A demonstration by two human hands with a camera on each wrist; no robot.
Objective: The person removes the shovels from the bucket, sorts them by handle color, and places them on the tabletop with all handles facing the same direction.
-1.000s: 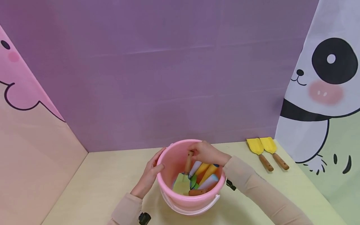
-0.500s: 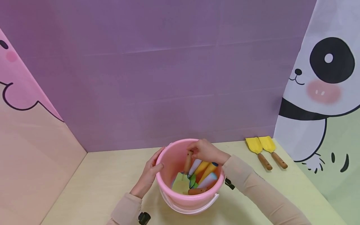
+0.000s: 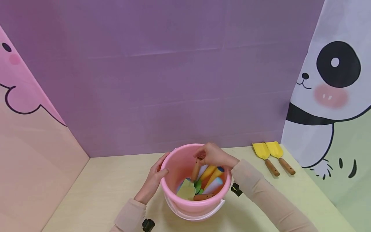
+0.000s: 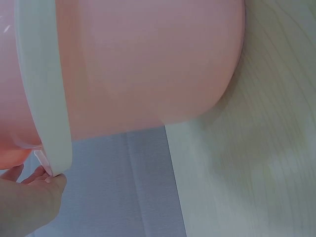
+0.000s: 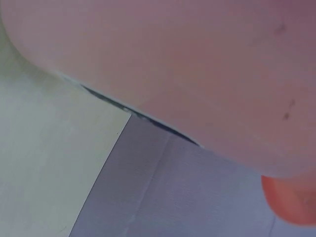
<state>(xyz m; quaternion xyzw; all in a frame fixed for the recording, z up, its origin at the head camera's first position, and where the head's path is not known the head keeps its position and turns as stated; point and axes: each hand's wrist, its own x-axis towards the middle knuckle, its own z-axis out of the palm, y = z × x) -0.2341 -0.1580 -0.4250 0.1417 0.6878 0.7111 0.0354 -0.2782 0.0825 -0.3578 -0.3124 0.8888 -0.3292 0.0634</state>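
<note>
With my left hand (image 3: 152,177) I gripped the rim of one pink bucket (image 3: 197,207), thumb over the inside and fingers around the outside; its single white carrying handle (image 3: 215,210) hung on the side nearest me. My right hand (image 3: 213,154) reached over the far rim, fingers curled, pinching the top of a wooden handle (image 3: 195,171) that slanted down inside. Below those fingers I counted a second wooden handle (image 3: 203,197), two yellow handles (image 3: 214,178), two lavender handles (image 3: 213,186), a pale yellow-green blade (image 3: 186,190) and some green piece (image 3: 197,186) too covered to make out. Well to the right of my right fingers lay two yellow shovels (image 3: 264,156) with wooden grips, side by side. Under everything was a pale wood-grain table (image 3: 116,187); beyond my fingertips rose a purple backdrop (image 3: 150,80), with a panda panel (image 3: 316,138) to their right and a pink-and-peach panel (image 3: 32,154) to their left.
</note>
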